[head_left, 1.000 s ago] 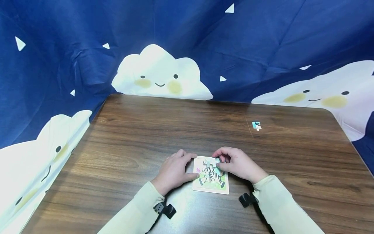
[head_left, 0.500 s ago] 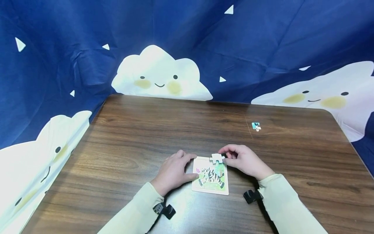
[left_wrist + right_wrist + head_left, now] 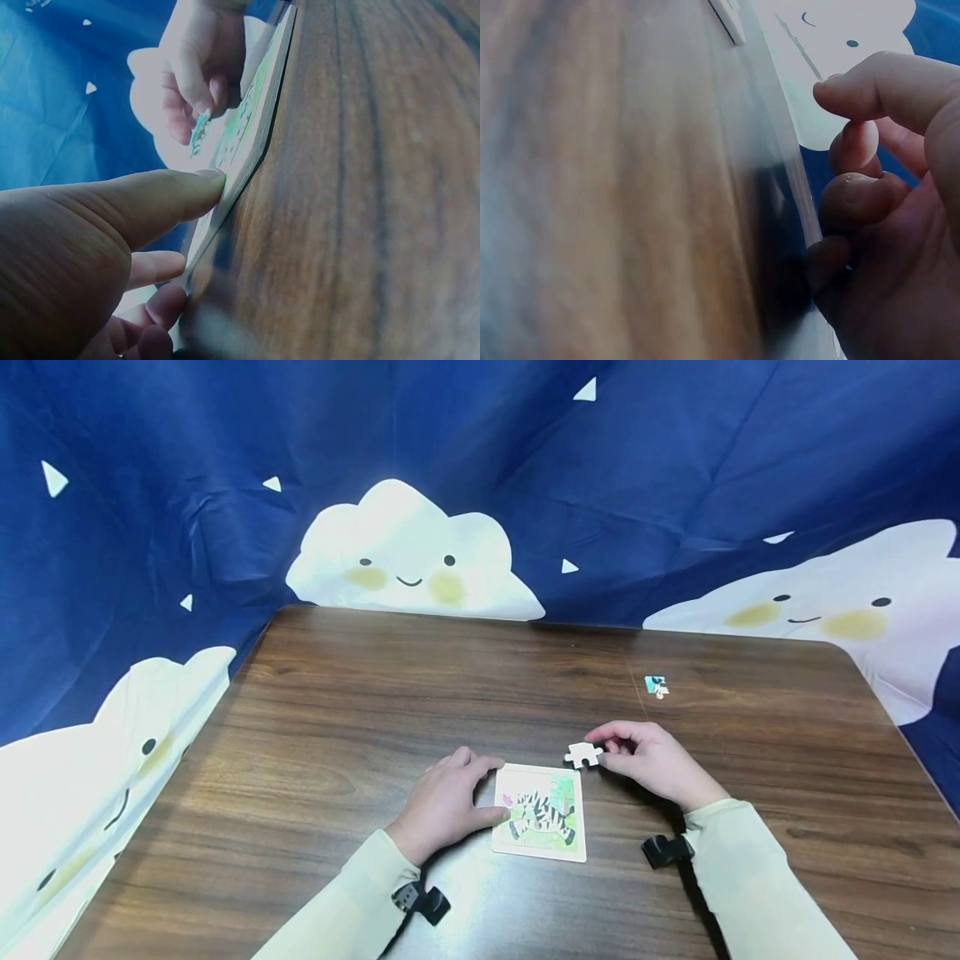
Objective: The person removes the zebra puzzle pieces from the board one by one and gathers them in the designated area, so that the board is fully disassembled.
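A square zebra puzzle board (image 3: 538,856) lies on the table between the hands. At its left edge, the left hand (image 3: 447,797) rests with the thumb on the board's rim and the index finger at the far left corner. Beyond the board's far right corner, the right hand (image 3: 651,766) pinches a puzzle piece (image 3: 583,755) between thumb and finger, raised off the board. That piece looks white in the head view; in the left wrist view the puzzle piece (image 3: 199,133) shows a teal side. The right wrist view shows the curled fingers, not the piece clearly.
Another puzzle piece (image 3: 656,686), blue and white, lies farther back to the right on the wooden table (image 3: 360,693). A blue cloth (image 3: 225,427) with smiling clouds hangs behind and beside the table. Small black devices are strapped to both wrists.
The right hand has lifted the puzzle piece from the board's upper right area and carried it right and away. The piece now looks white from above. The left hand has stayed put.
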Demonstrator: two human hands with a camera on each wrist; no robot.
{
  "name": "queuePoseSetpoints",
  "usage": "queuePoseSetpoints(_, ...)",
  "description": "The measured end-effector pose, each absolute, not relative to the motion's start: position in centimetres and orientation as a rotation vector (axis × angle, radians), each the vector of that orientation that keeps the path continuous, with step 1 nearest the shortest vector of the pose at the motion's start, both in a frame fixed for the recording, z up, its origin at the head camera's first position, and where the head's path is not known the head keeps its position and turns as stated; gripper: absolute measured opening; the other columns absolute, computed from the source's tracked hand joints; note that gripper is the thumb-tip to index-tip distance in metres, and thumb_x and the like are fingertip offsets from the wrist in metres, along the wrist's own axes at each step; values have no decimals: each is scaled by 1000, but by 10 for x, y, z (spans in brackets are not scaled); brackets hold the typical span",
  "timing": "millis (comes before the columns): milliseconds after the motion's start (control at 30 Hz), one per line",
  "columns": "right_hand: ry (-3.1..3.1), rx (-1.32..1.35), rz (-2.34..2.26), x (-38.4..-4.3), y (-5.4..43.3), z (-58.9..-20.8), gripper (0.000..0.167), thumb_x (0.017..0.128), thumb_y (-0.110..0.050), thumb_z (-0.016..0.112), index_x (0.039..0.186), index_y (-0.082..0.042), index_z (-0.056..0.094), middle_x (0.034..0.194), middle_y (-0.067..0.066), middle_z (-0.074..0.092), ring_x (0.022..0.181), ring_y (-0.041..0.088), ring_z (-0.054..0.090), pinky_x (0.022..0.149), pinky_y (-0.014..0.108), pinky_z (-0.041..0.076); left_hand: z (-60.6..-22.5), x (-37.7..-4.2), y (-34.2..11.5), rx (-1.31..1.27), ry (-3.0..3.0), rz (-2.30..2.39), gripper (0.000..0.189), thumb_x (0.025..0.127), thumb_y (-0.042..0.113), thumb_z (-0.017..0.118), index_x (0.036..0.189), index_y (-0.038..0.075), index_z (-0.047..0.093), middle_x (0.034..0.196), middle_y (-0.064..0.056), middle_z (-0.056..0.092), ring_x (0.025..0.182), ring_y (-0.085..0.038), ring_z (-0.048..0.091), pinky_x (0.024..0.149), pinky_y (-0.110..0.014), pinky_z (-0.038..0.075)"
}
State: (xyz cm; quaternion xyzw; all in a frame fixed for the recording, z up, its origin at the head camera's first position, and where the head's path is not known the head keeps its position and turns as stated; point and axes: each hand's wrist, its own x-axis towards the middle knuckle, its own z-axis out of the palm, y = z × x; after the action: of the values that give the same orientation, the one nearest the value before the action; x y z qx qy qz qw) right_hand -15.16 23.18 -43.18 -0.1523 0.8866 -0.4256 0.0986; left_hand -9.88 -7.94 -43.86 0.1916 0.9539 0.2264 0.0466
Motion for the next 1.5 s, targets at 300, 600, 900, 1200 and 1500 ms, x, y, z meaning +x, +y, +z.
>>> queuePoseSetpoints(300,2623,-478,-1247,-162,244,-431,22,89,-7,70,110,-12,73,82,0,57,71,11,50,64,24,41,-440,-99,-82,592,2930,675,63,78,52,80,132,23,65,97,4,55,77,-12,49,74,-34,44)
queuePoseSetpoints(600,2700,-510,-1165,-177,270,-429,20,90,-7,69,109,-12,72,82,-1,55,73,10,50,66,24,40,-443,-99,-86,574,2931,702,64,76,50,81,131,22,65,97,4,56,77,-12,51,75,-35,44)
queuePoseSetpoints(900,2798,-428,-1089,-183,299,-432,20,90,-9,70,109,-13,72,81,-1,58,75,10,51,67,24,39,-443,-99,-84,574,2925,687,64,77,51,81,132,23,65,97,4,56,77,-12,51,74,-35,45)
queuePoseSetpoints(1200,2849,-409,-1090,-186,325,-432,23,88,-7,71,111,-9,74,81,-2,59,74,7,50,66,20,39,-442,-98,-81,573,2925,688,63,76,51,81,131,23,65,96,5,56,76,-12,51,73,-34,44)
queuePoseSetpoints(1500,2885,-314,-1026,-192,352,-431,23,91,-9,68,113,-6,73,81,-3,59,75,6,49,66,20,38,-441,-99,-79,575,2924,675,63,77,51,81,131,23,65,97,5,56,78,-12,51,75,-35,45)
